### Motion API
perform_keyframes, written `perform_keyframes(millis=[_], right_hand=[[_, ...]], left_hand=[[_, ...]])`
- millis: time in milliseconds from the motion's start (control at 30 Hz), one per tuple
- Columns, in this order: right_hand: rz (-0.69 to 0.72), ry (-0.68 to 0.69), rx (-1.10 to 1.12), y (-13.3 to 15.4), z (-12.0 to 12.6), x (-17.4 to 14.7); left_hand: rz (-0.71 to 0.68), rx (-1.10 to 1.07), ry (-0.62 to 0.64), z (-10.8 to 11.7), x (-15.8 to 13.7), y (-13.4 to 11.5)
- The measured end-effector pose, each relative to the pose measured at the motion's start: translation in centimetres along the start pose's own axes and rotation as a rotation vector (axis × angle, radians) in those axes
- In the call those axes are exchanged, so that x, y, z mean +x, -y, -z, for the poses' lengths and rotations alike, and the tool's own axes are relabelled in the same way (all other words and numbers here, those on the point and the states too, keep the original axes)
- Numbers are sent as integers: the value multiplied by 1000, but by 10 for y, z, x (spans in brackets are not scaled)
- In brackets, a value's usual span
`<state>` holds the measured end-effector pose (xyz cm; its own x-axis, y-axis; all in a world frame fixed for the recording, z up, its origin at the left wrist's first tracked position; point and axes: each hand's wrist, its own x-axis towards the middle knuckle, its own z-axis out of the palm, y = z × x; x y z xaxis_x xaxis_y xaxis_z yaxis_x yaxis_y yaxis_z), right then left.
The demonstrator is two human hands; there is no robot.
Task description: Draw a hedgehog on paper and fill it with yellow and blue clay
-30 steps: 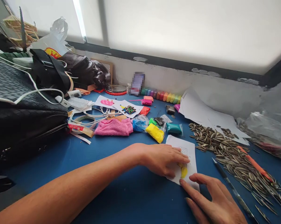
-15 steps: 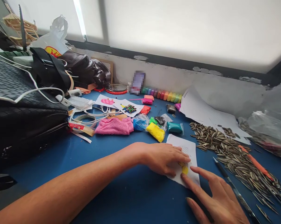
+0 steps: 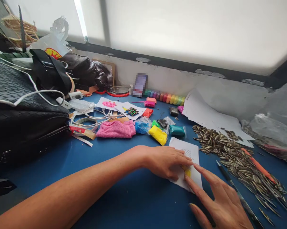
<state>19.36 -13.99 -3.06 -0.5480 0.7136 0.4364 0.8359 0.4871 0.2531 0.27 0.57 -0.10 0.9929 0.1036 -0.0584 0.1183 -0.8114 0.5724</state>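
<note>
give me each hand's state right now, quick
Left hand: open, laid over the white paper, no grip visible.
Right hand: open, one fingertip at the yellow patch.

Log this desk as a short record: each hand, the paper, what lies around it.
Left hand: laid flat over the small white sheet
Right hand: fingers spread, two fingertips by the yellow patch
Sheet markings: yellow patch, gridded drawing, both partly covered
Beyond sheet: yellow packet, teal packet
Right of sheet: pen, striped seeds
Surface: blue table
</note>
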Motion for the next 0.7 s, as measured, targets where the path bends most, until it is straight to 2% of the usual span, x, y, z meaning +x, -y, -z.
perform_keyframes(millis=[200, 333, 367, 400, 500, 700], right_hand=[[29, 28, -49, -1, -2, -3], [14, -7, -98, -1, -6, -5], [16, 36, -103, -1, -6, -5], [22, 9, -117, -1, -6, -4], [31, 57, -125, -1, -5, -1], [-5, 61, -145, 0, -7, -4]], left_hand=[[-3, -16, -6, -2, 0, 2], [29, -15, 10, -1, 0, 1], [37, -13, 12, -1, 0, 0], [42, -12, 10, -1, 0, 0], [40, -19, -20, 0, -2, -1], [32, -39, -43, 0, -3, 1]])
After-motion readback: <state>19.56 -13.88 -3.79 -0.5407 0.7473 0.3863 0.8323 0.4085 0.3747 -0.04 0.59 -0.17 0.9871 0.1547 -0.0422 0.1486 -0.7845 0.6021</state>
